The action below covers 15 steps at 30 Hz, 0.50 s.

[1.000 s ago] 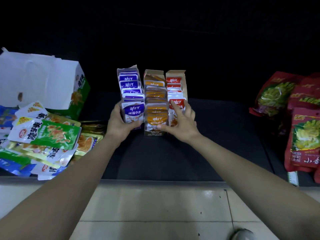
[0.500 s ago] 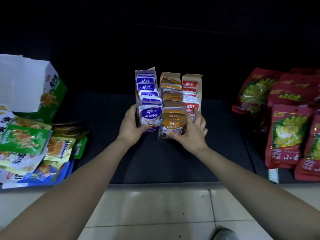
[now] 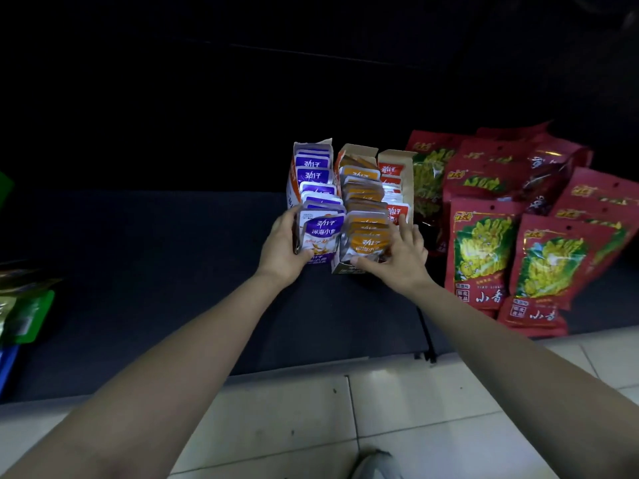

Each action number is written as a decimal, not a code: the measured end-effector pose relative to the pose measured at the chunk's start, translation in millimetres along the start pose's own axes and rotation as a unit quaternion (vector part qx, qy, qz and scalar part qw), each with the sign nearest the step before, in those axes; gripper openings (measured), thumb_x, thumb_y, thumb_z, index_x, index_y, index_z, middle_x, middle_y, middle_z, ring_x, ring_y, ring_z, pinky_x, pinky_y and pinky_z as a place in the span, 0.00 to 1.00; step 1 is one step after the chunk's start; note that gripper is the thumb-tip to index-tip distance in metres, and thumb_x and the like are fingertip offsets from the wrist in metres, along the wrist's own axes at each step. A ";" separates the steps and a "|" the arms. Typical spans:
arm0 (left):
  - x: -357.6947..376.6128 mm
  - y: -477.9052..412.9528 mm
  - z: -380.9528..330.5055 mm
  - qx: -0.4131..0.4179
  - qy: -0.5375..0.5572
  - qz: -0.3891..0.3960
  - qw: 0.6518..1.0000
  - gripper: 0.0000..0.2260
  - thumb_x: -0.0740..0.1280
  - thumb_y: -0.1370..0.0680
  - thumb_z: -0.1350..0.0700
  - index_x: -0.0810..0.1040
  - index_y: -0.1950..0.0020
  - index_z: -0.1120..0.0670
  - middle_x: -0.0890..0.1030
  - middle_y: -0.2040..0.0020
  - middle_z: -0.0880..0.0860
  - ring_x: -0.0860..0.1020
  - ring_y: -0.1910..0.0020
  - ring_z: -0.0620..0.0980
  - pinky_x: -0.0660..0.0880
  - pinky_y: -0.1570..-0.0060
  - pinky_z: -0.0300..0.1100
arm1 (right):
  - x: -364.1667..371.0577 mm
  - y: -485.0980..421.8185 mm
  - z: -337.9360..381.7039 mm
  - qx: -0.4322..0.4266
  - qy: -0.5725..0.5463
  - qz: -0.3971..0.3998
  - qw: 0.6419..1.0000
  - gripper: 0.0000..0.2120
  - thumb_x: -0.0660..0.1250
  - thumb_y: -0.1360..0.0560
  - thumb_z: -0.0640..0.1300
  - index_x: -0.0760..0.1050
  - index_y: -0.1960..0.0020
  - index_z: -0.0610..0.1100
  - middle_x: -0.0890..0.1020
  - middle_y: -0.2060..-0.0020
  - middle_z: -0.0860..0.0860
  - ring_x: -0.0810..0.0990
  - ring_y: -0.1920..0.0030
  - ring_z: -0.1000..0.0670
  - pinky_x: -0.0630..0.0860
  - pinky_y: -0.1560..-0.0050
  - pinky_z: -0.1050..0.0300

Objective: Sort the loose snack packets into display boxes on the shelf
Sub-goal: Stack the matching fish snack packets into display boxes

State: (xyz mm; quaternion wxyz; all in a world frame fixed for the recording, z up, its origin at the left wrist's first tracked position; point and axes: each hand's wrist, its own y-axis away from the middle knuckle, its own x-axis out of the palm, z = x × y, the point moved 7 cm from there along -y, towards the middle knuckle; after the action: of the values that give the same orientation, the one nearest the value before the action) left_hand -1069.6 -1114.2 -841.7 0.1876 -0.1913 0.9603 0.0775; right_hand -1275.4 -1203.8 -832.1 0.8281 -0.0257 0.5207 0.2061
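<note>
Shelf: dark, low deck, with a tiled floor in front.

Red snack bags: a big overlapping stack on the shelf's right side, faces forward for display.

Three display boxes stand side by side left of the bags. The purple display box, orange display box and red display box are each filled with upright packets of its own colour. The red one is just beside the bags, possibly touching.

Left hand: grasps the near end of the purple box, thumb across the front packet. This likely keeps the row from tipping out.

Right hand: fingers spread and fairly straight, thumb at the orange box's base, fingertips against the red box. It presses rather than clasps. Judged to be squeezing the trio together as one block.

Loose green packets: at the far left edge, well apart and unsorted.
</note>
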 end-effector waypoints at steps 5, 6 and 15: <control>0.2 3.2 3.5 -0.011 0.002 0.023 1.000 0.37 0.71 0.25 0.64 0.57 0.22 0.47 0.67 0.27 0.52 0.70 0.31 0.47 0.74 0.44 0.37 | -14.9 8.4 13.9 -0.041 -0.071 -0.024 0.996 0.54 0.72 0.36 0.69 0.45 0.21 0.54 0.44 0.21 0.50 0.38 0.22 0.48 0.40 0.25 0.41; -2.8 5.4 1.5 -0.010 0.001 0.029 1.000 0.38 0.71 0.25 0.63 0.56 0.21 0.47 0.67 0.27 0.52 0.69 0.30 0.48 0.74 0.39 0.42 | -22.6 12.8 23.2 -0.061 -0.095 -0.052 0.992 0.55 0.71 0.36 0.71 0.44 0.21 0.54 0.45 0.21 0.50 0.39 0.22 0.50 0.39 0.26 0.42; -130.5 54.4 1.2 -0.006 -0.127 -0.065 0.990 0.18 0.66 0.21 0.60 0.73 0.32 0.52 0.71 0.35 0.52 0.73 0.37 0.49 0.71 0.38 0.41 | -16.2 40.6 214.2 -0.320 -0.102 -0.099 0.937 0.28 0.61 0.26 0.59 0.69 0.30 0.47 0.72 0.33 0.49 0.67 0.31 0.48 0.62 0.32 0.43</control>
State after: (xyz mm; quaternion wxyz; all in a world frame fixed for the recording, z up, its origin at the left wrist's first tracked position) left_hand -979.0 -1020.0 -787.7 0.3117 -0.2429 0.9138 0.0944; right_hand -1113.9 -1116.8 -713.3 0.8408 -0.3198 0.3347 0.2807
